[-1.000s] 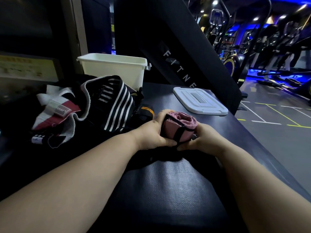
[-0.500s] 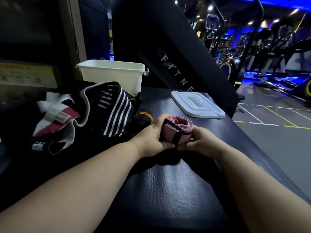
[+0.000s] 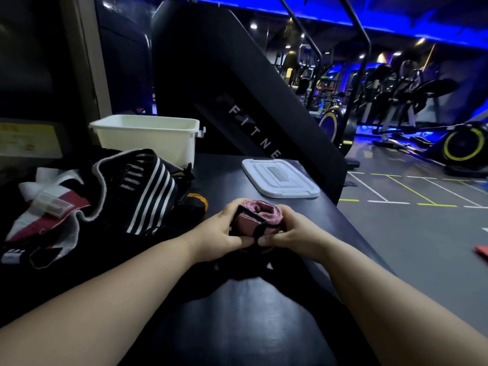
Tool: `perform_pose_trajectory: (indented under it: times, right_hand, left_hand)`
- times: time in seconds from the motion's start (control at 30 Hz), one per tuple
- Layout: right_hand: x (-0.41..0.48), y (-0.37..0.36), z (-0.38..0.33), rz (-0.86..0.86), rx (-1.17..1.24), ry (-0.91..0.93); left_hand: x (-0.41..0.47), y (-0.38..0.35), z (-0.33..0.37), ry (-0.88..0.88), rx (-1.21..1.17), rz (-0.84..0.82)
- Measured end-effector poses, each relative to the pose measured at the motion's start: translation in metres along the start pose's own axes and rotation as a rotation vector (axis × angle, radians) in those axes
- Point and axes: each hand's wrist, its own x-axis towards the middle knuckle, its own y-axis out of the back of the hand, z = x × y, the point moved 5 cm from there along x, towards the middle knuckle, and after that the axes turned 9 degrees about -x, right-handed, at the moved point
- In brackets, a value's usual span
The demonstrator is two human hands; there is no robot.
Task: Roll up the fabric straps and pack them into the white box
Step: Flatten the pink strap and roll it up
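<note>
A rolled pink strap (image 3: 257, 216) with a black band round it stands on the dark padded bench, held between both hands. My left hand (image 3: 220, 235) grips its left side, thumb at the front. My right hand (image 3: 295, 235) grips its right side, fingers curled behind. The white box (image 3: 148, 140) stands open at the far left of the bench, its inside hidden from here. A heap of loose straps (image 3: 142, 191), black with white stripes, plus a white and red one (image 3: 52, 210), lies to the left of my hands.
The box's white lid (image 3: 281, 178) lies flat at the far right of the bench. A small black and orange strap (image 3: 194, 203) sits just left of the roll. The bench edge (image 3: 369, 249) drops to the gym floor on the right. A black machine panel (image 3: 237, 88) rises behind.
Both hands have stayed round the pink roll, shifting their grip slightly. The view has tilted upward, so the roll sits lower in frame.
</note>
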Motion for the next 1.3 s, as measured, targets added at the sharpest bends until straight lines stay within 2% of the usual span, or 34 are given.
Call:
perform_pose_trajectory:
  times: [0.13,0.4,0.57,0.9,1.3]
  right_hand:
    - [-0.010,0.023,0.023,0.088,-0.009,-0.055]
    - [-0.017,0.069,0.061,0.148,0.003,-0.109]
    - [-0.011,0.085,0.087,0.211,-0.021,-0.117]
    - [0.013,0.110,0.111,0.312,-0.205,-0.093]
    - [0.037,0.118,0.139,0.404,-0.171,-0.121]
  left_hand:
    - [0.022,-0.019,0.012,-0.039,0.096,0.024]
    - [0.066,-0.064,0.014,0.011,0.100,0.050]
    - [0.087,-0.072,0.011,0.030,0.040,-0.031]
    - [0.135,-0.089,0.002,0.042,0.054,0.084]
    - [0.174,-0.091,-0.007,0.051,0.072,0.067]
